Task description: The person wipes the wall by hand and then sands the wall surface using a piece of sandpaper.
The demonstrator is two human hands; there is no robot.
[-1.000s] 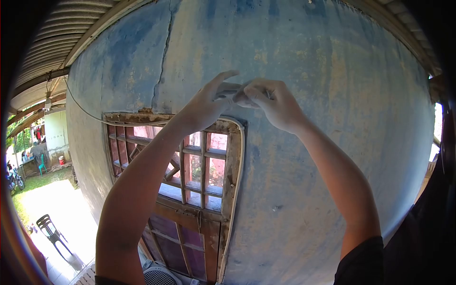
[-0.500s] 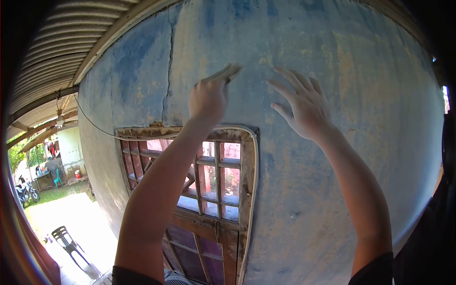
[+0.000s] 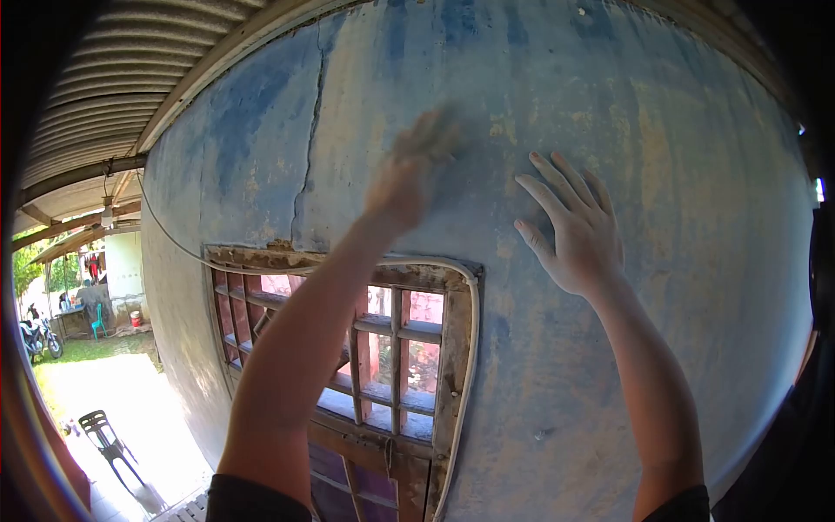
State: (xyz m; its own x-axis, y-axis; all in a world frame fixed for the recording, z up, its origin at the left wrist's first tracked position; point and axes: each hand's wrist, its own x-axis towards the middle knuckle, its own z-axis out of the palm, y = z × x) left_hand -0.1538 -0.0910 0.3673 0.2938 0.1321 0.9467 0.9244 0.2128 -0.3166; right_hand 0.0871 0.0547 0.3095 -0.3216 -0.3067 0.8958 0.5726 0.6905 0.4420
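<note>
My left hand (image 3: 410, 174) is raised against the weathered blue wall (image 3: 557, 365), above the window. Motion smears its fingers, so I cannot make out whether anything is in them. To its right, my right hand (image 3: 584, 230) is open, its fingers spread and pointing up, with the palm towards the wall. It appears to touch the wall's surface. Faded yellowish patches and darker blue streaks mark the paint around both hands. A long crack (image 3: 313, 130) runs down the wall to the left of my left hand.
Below my left hand is a wooden-framed window (image 3: 457, 365) with bars, a pale cable (image 3: 477, 322) curving round its corner. A corrugated roof (image 3: 130, 96) hangs at upper left. Lower left stand a dark plastic chair (image 3: 109, 445) and, farther off, a motorcycle (image 3: 42, 335).
My left hand has shifted slightly right and is now more blurred. My right hand has moved down and a little right, its fingers now pointing more upward. The view has shifted slightly.
</note>
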